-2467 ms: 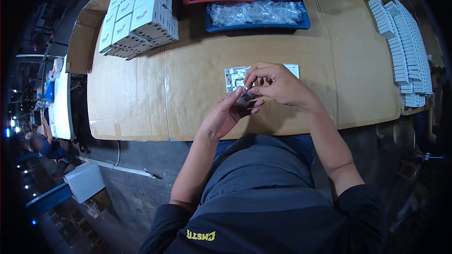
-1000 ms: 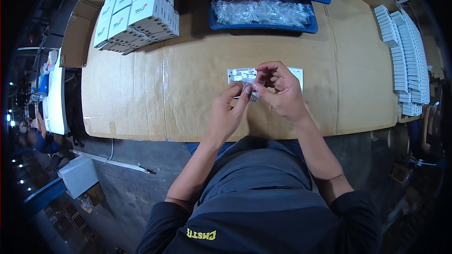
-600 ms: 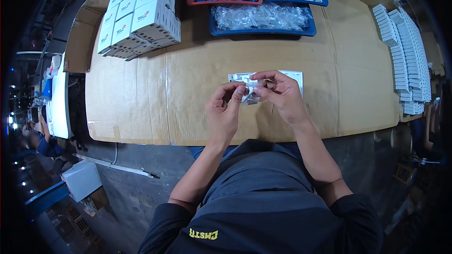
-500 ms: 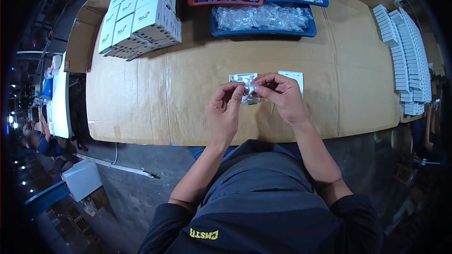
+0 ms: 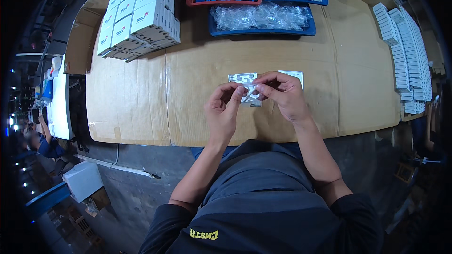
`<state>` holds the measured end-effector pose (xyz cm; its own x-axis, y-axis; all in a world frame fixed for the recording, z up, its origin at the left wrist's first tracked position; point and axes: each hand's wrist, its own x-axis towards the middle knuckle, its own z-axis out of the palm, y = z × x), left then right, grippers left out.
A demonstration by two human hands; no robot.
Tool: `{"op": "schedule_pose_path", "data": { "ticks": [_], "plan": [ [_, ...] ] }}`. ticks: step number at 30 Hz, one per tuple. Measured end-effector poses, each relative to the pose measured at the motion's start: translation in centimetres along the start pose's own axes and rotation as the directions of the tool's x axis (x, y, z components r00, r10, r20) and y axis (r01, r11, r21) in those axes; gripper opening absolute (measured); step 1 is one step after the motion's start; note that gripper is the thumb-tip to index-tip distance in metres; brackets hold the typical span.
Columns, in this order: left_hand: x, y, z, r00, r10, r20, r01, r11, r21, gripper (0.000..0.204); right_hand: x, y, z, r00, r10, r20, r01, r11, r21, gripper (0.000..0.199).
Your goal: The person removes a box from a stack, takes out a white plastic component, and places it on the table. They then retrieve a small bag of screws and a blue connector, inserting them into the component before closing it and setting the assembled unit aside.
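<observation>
Two pinches on one small clear bag (image 5: pixel 251 96)

The bag sits near the centre of the frame, just above the cardboard-covered tabletop (image 5: pixel 197 89), its upper edge stretched between both hands. The left hand (image 5: pixel 223 107) has thumb and index finger closed together on one end of that edge; the right hand (image 5: pixel 285 97) pinches the other end the same way, and the remaining fingers of both curl loosely. Something pale shows through the film, too small to make out.

Behind the fingers lie a white part with cut-outs (image 5: pixel 242 76) and, to its right, a plain white panel (image 5: pixel 296 75); whether they join is hidden.

The likeliest trouble is in the grip: the film looks thin and slick, so a light pinch could let one end slip, while a hard sideways pull could split it. If the mouth gapes downward, the contents could drop onto the white part — pale on pale, easy to miss. A lowered wrist might also nudge the panel. The blue tray of clear packets (image 5: pixel 262 33), upper centre, stands well apart from the hands, so a knock there seems unlikely.
</observation>
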<state>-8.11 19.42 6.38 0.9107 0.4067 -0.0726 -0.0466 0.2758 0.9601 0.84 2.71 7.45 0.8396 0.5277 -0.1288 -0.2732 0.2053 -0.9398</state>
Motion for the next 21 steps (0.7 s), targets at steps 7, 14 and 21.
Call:
{"op": "schedule_pose_path", "data": {
  "ticks": [7, 14, 21],
  "plan": [
    [-0.2, 0.05, -0.31, 1.0, 0.009, 0.03, -0.008, 1.0, -0.026, 0.019, -0.17, -0.69, -0.01, 0.997, -0.031, 0.068, 0.031, 1.0, -0.004, 0.013],
    [-0.19, 0.08, -0.25, 0.996, 0.05, 0.074, -0.052, 0.998, 0.031, 0.015, -0.38, -0.93, 0.16, 0.998, -0.04, 0.052, 0.041, 0.999, -0.017, 0.009],
    [-0.45, 0.16, -0.28, 0.987, 0.064, 0.147, -0.075, 0.995, 0.066, 0.014, -0.63, -0.69, -0.29, 0.992, -0.084, 0.091, 0.087, 0.996, -0.03, 0.008]
  ]
}}
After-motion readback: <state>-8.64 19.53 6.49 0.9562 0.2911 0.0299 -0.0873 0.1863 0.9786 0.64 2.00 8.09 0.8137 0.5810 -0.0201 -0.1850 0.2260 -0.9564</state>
